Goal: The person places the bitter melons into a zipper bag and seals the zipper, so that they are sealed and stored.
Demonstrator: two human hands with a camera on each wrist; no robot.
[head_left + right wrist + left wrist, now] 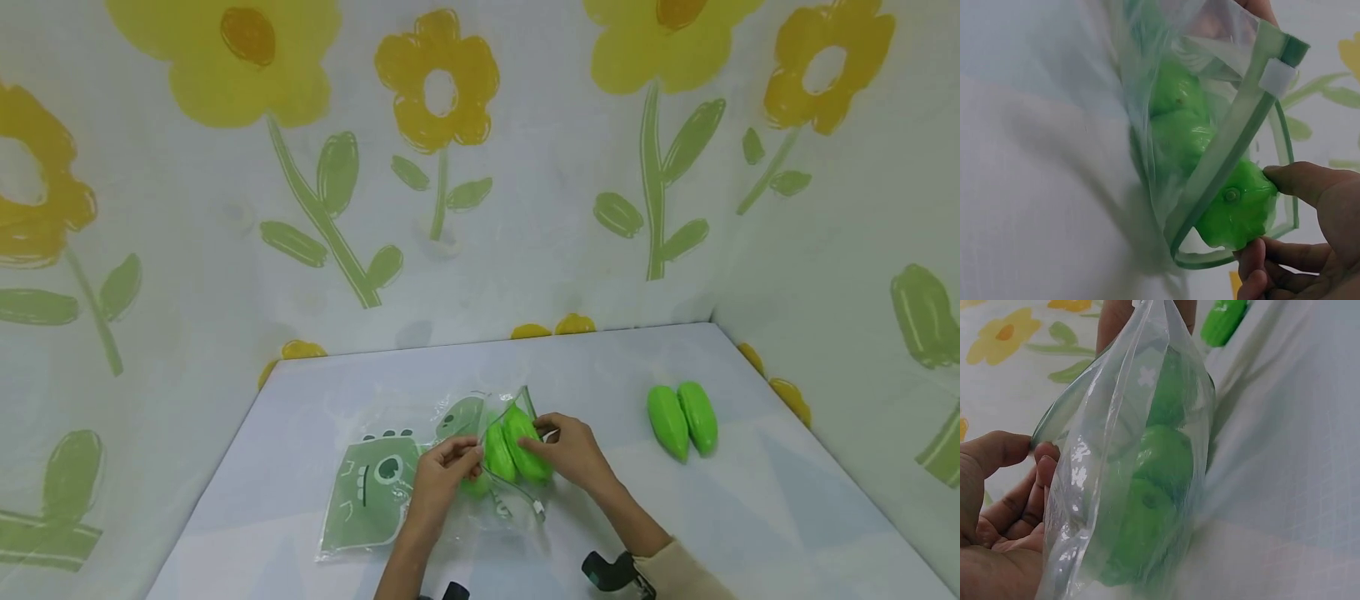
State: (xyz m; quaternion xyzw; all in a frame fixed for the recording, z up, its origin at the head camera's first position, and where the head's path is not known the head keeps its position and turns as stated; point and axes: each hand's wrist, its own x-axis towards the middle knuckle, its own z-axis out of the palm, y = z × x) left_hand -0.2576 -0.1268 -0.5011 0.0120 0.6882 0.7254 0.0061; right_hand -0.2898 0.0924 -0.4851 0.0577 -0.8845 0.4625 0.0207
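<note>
Your right grip [1310,215] is clamped on a green fruit [1241,209], thumb on one side and fingers on the other, its end showing in the bag's open mouth. Your left grip [1007,500] pinches the edge of the clear bag [1085,487], thumb and finger together on the rim, so the opening stands wide. More green fruit [1175,94] sits deeper inside, and the white slider [1277,78] is at one end of the green zip strip [1229,169]. You look to be mid-way through loading this piece. The next move calls for easing it fully past the strip, then letting go while your left side keeps the mouth spread. Farther right on the table [600,375], well apart from the bag, two loose green fruits [667,421] lie side by side, probably the ones to load after this.
</note>
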